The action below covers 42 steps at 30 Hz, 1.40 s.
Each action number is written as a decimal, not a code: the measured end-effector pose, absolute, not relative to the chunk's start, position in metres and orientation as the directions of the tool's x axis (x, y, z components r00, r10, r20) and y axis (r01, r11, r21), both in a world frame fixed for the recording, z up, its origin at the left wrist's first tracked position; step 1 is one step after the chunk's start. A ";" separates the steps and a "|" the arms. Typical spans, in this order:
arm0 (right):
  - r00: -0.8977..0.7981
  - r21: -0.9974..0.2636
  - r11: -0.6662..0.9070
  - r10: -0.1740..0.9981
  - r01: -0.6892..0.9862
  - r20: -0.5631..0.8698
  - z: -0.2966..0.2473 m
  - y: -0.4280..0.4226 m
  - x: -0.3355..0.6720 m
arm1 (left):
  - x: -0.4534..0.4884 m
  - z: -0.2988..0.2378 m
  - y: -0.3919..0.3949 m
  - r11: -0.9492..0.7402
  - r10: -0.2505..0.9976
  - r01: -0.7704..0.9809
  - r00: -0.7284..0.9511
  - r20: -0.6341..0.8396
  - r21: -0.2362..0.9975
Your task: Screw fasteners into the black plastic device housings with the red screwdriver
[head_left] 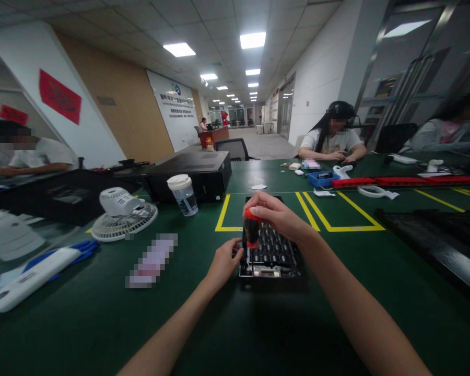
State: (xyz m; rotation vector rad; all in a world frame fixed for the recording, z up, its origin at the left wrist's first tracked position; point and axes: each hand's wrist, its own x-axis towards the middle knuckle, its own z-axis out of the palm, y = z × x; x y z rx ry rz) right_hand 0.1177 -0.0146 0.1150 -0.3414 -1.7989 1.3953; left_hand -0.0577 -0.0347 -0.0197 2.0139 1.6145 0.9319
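My right hand grips a screwdriver with a red and black handle, held upright with its shaft pointing down. The tip is over the left front part of a black plastic casing; whether it sits in a screw I cannot tell. The casing lies on the green table, its ribbed, cell-patterned inside facing up and a pale strip near its front edge. My left hand holds the casing's left edge, fingers curled against it.
To the left are a white fan, a lidded plastic cup, a large black case and a white elongated device. A blue tray and tape roll lie at back right. Co-workers sit on both sides.
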 end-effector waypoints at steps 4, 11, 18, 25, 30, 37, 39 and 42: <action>-0.617 -0.895 0.371 0.652 -0.246 0.440 0.116 -0.015 0.118 | -0.058 -0.020 -0.034 -0.273 0.956 0.698 0.121 0.266 0.662; -0.600 -0.887 0.399 0.658 -0.234 0.455 0.117 -0.015 0.117 | -0.058 -0.021 -0.034 -0.266 0.959 0.692 0.118 0.258 0.671; -0.590 -0.883 0.415 0.665 -0.218 0.458 0.119 -0.017 0.118 | -0.059 -0.021 -0.035 -0.275 0.957 0.678 0.124 0.264 0.681; -0.580 -0.879 0.440 0.675 -0.181 0.457 0.121 -0.019 0.116 | -0.059 -0.022 -0.034 -0.268 0.959 0.684 0.123 0.256 0.678; -0.569 -0.869 0.479 0.684 -0.124 0.458 0.120 -0.019 0.116 | -0.059 -0.022 -0.033 -0.263 0.961 0.681 0.121 0.250 0.683; -0.535 -0.839 0.540 0.691 -0.066 0.486 0.121 -0.020 0.115 | -0.059 -0.023 -0.034 -0.270 0.958 0.682 0.121 0.260 0.679; -0.522 -0.834 0.551 0.700 -0.042 0.488 0.121 -0.021 0.115 | -0.059 -0.023 -0.033 -0.271 0.958 0.683 0.123 0.260 0.678; -0.494 -0.829 0.559 0.721 0.000 0.486 0.122 -0.023 0.113 | -0.059 -0.023 -0.033 -0.265 0.959 0.691 0.120 0.255 0.672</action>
